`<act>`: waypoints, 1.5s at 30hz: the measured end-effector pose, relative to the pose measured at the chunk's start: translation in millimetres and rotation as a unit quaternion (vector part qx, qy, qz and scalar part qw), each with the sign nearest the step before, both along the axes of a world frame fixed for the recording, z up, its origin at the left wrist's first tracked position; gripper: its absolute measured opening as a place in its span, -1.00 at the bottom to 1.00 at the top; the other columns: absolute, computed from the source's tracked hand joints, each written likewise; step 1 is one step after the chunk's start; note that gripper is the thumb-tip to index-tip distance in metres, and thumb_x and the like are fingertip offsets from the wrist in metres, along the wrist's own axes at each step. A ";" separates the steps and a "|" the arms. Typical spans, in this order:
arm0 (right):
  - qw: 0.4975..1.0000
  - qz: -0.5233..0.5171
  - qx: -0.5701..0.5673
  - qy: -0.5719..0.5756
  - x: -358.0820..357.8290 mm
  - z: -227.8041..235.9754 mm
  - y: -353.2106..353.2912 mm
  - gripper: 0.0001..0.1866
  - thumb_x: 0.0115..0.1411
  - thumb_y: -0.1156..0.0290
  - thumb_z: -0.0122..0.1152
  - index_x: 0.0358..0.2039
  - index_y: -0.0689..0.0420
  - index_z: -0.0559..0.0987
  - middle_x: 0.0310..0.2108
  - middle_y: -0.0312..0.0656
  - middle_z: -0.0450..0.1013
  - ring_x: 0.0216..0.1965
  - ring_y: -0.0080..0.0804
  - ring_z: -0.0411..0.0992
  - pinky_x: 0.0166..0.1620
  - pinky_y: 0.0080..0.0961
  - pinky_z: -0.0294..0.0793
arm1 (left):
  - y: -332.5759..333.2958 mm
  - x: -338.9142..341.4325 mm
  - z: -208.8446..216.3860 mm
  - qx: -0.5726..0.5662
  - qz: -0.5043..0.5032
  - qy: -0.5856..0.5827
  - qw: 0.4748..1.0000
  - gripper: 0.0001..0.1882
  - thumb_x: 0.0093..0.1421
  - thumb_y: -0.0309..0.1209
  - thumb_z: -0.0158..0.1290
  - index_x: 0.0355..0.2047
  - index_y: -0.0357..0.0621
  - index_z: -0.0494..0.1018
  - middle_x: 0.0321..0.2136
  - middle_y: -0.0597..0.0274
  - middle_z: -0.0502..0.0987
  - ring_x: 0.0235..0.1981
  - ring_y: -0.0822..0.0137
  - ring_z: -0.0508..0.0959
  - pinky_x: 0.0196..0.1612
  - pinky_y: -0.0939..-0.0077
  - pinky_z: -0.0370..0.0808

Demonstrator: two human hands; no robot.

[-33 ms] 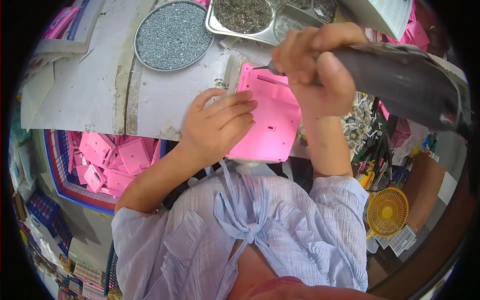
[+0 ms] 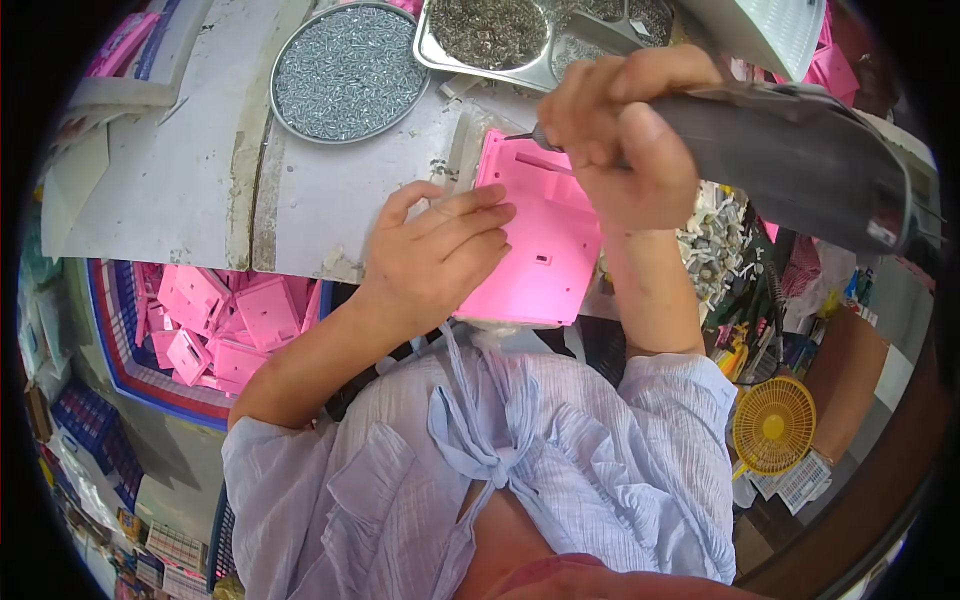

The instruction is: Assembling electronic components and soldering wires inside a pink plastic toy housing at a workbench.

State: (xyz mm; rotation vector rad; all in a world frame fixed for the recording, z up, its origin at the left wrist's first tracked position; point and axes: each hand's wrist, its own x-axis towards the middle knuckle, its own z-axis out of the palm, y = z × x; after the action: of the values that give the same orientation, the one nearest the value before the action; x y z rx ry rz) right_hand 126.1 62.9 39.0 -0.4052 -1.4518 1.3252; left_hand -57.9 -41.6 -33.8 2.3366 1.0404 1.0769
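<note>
A pink plastic panel with slots and small holes lies in front of me at the table's near edge. My left hand rests on its left side, fingers stretched out and thumb apart, gripping nothing. Wrapped around a dark electric screwdriver is my right hand. The tool lies slanted, its body toward the right and its thin bit pointing left to the panel's upper left corner. Whether a screw sits under the tip is too small to tell.
A round tray of silver screws and a metal compartment tray with small parts stand at the back. Below left, a blue basket holds pink pieces. Pale small parts are heaped at right, above a yellow basket.
My right hand and the screwdriver have shifted very slightly, with the tool's rear end a little lower and further left. The panel and my left hand stay nearly in place.
</note>
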 end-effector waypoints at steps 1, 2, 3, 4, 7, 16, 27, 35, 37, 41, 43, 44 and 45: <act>1.000 0.017 -0.005 -0.001 -0.5 -6.6 3.2 -0.82 0.29 0.35 0.12 -0.26 0.13 0.35 -0.68 -0.28 0.22 -0.62 -0.49 0.20 -0.55 -0.42 0.23 | -1.0 1.0 -1.1 0.006 0.002 -0.001 1.000 -0.92 0.13 -0.40 0.19 -0.34 -0.03 0.57 -0.10 0.30 0.65 0.11 0.41 0.58 0.12 0.21 0.28; 1.000 0.019 -0.018 -0.004 -2.0 -10.9 2.6 -0.82 0.28 0.37 0.14 -0.28 0.13 0.33 -0.68 -0.27 0.23 -0.62 -0.49 0.20 -0.55 -0.43 0.23 | -1.5 1.7 -0.1 0.006 0.008 -0.001 1.000 -0.93 0.13 -0.40 0.18 -0.35 -0.03 0.56 -0.10 0.31 0.65 0.10 0.42 0.58 0.07 0.24 0.27; 0.999 0.021 -0.030 -0.006 -3.5 -14.5 2.2 -0.81 0.27 0.39 0.16 -0.31 0.13 0.32 -0.67 -0.26 0.23 -0.63 -0.50 0.19 -0.55 -0.43 0.23 | -1.6 2.7 1.5 0.006 0.014 -0.001 1.000 -0.93 0.13 -0.40 0.17 -0.35 -0.02 0.56 -0.10 0.32 0.66 0.09 0.43 0.59 0.02 0.27 0.26; 0.999 0.023 -0.043 -0.009 -6.1 -16.9 2.2 -0.79 0.27 0.41 0.18 -0.34 0.13 0.31 -0.67 -0.26 0.24 -0.63 -0.50 0.19 -0.55 -0.44 0.23 | -1.5 3.6 2.6 0.005 0.021 -0.001 1.000 -0.94 0.13 -0.40 0.16 -0.36 -0.02 0.56 -0.10 0.33 0.66 0.08 0.44 0.59 -0.03 0.30 0.25; 0.998 0.022 -0.034 -0.044 -13.0 -20.9 1.8 -0.74 0.26 0.42 0.26 -0.38 0.12 0.30 -0.67 -0.25 0.26 -0.64 -0.51 0.21 -0.58 -0.46 0.21 | -2.5 3.8 1.7 -0.001 0.034 0.005 0.999 -0.95 0.13 -0.40 0.16 -0.37 0.00 0.55 -0.10 0.37 0.66 0.07 0.46 0.60 -0.09 0.32 0.22; 0.995 0.077 -0.059 -0.031 -10.2 -0.7 -14.5 -0.67 0.19 0.36 0.34 -0.42 0.11 0.30 -0.65 -0.23 0.30 -0.65 -0.52 0.22 -0.58 -0.50 0.24 | -3.8 4.6 -0.5 0.007 0.039 0.004 0.999 -0.93 0.09 -0.39 0.15 -0.37 0.03 0.54 -0.10 0.38 0.67 0.04 0.47 0.62 -0.20 0.30 0.19; 0.997 0.066 -0.010 -0.032 -5.3 33.3 -25.4 -0.70 0.25 0.23 0.27 -0.25 0.14 0.38 -0.67 -0.35 0.28 -0.70 -0.55 0.18 -0.64 -0.51 0.19 | 2.8 -2.1 -3.5 -0.077 0.019 -0.089 0.993 -0.84 0.11 -0.45 0.27 -0.28 -0.03 0.57 -0.14 0.33 0.69 -0.04 0.39 0.65 -0.04 0.25 0.23; 0.994 0.103 -0.021 0.008 -11.1 39.5 -53.6 -0.69 0.25 0.20 0.24 -0.20 0.09 0.37 -0.68 -0.37 0.28 -0.71 -0.52 0.23 -0.63 -0.46 0.26 | -2.5 -7.5 8.8 -0.026 0.057 -0.077 0.995 -0.78 0.07 -0.46 0.31 -0.26 -0.03 0.56 -0.20 0.33 0.69 -0.13 0.38 0.67 0.06 0.21 0.21; 0.995 0.090 -0.041 0.028 -14.3 37.0 -59.8 -0.69 0.23 0.24 0.27 -0.22 0.14 0.37 -0.66 -0.33 0.29 -0.69 -0.51 0.24 -0.60 -0.46 0.27 | -3.3 -8.2 6.2 -0.005 0.063 -0.075 0.995 -0.79 0.06 -0.45 0.32 -0.29 -0.03 0.57 -0.23 0.35 0.69 -0.15 0.37 0.67 0.06 0.20 0.21; 0.991 0.093 -0.073 0.062 -18.8 34.4 -64.4 -0.68 0.20 0.33 0.32 -0.25 0.23 0.38 -0.63 -0.25 0.31 -0.63 -0.50 0.27 -0.53 -0.48 0.31 | -2.2 -18.4 12.4 0.001 0.036 -0.022 0.999 -0.79 0.03 -0.36 0.34 -0.32 0.00 0.58 -0.24 0.37 0.67 -0.14 0.37 0.64 0.08 0.13 0.24; 0.991 0.092 -0.078 0.065 -16.9 32.1 -62.7 -0.69 0.20 0.34 0.32 -0.25 0.23 0.37 -0.62 -0.25 0.31 -0.63 -0.51 0.26 -0.52 -0.49 0.31 | 15.6 -29.9 26.5 -0.055 -0.047 0.022 0.997 -0.78 0.02 -0.30 0.35 -0.33 0.02 0.59 -0.22 0.36 0.66 -0.13 0.37 0.62 0.11 0.11 0.25; 0.990 0.087 -0.084 0.072 -15.8 31.6 -61.5 -0.69 0.20 0.35 0.31 -0.25 0.23 0.37 -0.62 -0.25 0.32 -0.63 -0.51 0.26 -0.52 -0.49 0.31 | 37.5 -41.7 22.2 -0.038 -0.022 -0.036 0.998 -0.77 0.03 -0.27 0.34 -0.32 0.01 0.60 -0.20 0.33 0.66 -0.13 0.35 0.61 0.12 0.12 0.27; 0.990 0.073 -0.096 0.068 -14.8 31.7 -64.7 -0.70 0.20 0.36 0.31 -0.26 0.23 0.37 -0.61 -0.25 0.32 -0.62 -0.52 0.26 -0.51 -0.50 0.31 | 63.7 -53.5 12.6 -0.024 0.001 -0.097 0.995 -0.76 0.04 -0.24 0.34 -0.31 0.01 0.61 -0.19 0.29 0.65 -0.12 0.34 0.60 0.13 0.13 0.29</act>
State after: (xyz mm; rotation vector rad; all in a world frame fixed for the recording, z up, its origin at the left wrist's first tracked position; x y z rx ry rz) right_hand 111.3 -1.8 70.6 -0.3296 -1.2645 1.5867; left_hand -111.3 22.2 -21.2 2.1447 0.9841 1.2374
